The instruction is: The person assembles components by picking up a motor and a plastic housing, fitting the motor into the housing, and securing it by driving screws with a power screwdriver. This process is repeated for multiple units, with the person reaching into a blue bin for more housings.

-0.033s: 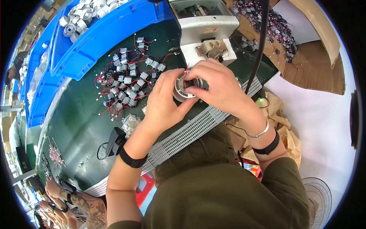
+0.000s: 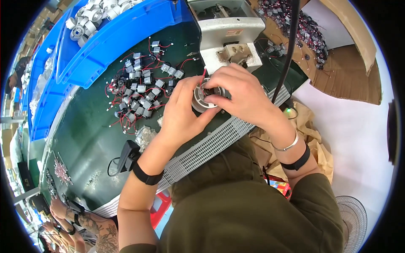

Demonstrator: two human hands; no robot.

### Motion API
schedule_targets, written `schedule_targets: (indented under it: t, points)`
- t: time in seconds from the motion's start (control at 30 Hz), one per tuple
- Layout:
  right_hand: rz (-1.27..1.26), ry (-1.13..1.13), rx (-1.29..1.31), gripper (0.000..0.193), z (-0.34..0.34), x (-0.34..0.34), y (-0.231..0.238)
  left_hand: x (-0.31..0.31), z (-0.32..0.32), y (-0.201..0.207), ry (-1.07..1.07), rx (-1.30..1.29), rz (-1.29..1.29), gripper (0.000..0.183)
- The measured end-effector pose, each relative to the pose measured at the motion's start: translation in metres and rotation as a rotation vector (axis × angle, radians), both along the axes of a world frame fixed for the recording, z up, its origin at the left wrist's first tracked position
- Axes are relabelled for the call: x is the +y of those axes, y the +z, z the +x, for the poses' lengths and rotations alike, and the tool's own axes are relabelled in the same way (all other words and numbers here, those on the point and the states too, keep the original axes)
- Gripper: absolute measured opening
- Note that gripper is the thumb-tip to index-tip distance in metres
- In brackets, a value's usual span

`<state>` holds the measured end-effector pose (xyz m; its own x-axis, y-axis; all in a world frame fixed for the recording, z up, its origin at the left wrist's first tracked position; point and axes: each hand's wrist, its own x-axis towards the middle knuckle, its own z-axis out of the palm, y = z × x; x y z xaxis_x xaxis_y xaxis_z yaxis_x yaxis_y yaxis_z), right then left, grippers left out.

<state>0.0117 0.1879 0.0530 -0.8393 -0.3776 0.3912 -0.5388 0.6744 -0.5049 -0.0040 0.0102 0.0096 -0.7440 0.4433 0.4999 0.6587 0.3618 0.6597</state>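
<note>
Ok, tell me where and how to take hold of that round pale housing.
The round pale housing is probably best gripped by its outer wall, from the left, with the left hand curling around the side, thumb on the near side. The wall is curved, and the open top faces up, where the right hand has its fingers.

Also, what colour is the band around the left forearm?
Black; the band shows best in the head view.

Housing [image 2: 198, 100] between my left hand [image 2: 181, 114] and right hand [image 2: 242, 95] | motors [image 2: 141, 88] on bench [image 2: 90, 143], left of my hands | bin [image 2: 120, 38] holding caps [image 2: 89, 26], beyond motors | machine [image 2: 230, 28] beyond housing | wired parts [image 2: 311, 34] on cardboard [image 2: 348, 78], right of machine
</note>
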Motion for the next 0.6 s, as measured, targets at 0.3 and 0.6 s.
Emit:
schedule_targets:
  t: [0.3, 0.6]
  points:
    - [0.301, 0.137, 0.045, 0.026, -0.008, 0.006, 0.017, -0.009, 0.002, -0.003, -0.038, -0.091, 0.085, 0.082]
    - [-0.818, -0.293, 0.296, 0.015, -0.058, -0.026, 0.063, -0.02, -0.007, 0.003, -0.105, 0.342, -0.158, 0.045]
